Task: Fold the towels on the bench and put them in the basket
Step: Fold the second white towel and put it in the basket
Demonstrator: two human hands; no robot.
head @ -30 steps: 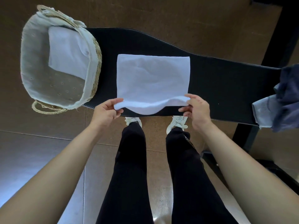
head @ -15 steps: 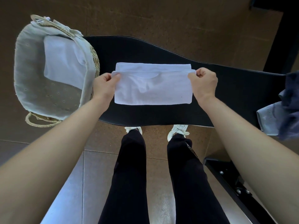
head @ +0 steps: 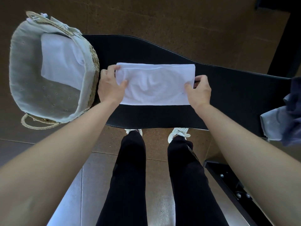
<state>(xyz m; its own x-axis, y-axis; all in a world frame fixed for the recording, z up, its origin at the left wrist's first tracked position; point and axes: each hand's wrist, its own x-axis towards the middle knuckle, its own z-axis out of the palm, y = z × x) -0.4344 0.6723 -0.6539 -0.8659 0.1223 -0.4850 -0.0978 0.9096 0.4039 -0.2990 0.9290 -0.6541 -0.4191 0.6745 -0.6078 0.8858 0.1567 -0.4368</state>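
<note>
A white towel [head: 156, 85], folded in half into a wide strip, lies on the black bench [head: 228, 88]. My left hand [head: 110, 85] pinches its left end, thumb on top. At the right end, my right hand [head: 197, 90] grips the short edge near the front corner. The woven basket [head: 17, 75] with a pale cloth lining stands at the bench's left end, touching my left hand's side. A folded white towel [head: 60, 59] rests inside it against the far wall.
Grey and dark blue towels [head: 283, 116] are heaped at the bench's right end. My legs and white shoes stand just in front of the bench. A dark metal frame [head: 236, 190] runs along the floor at the lower right.
Both hands carried the towel's near edge over to the far edge, folding it in half. They have since slid down to grip its two short ends.
</note>
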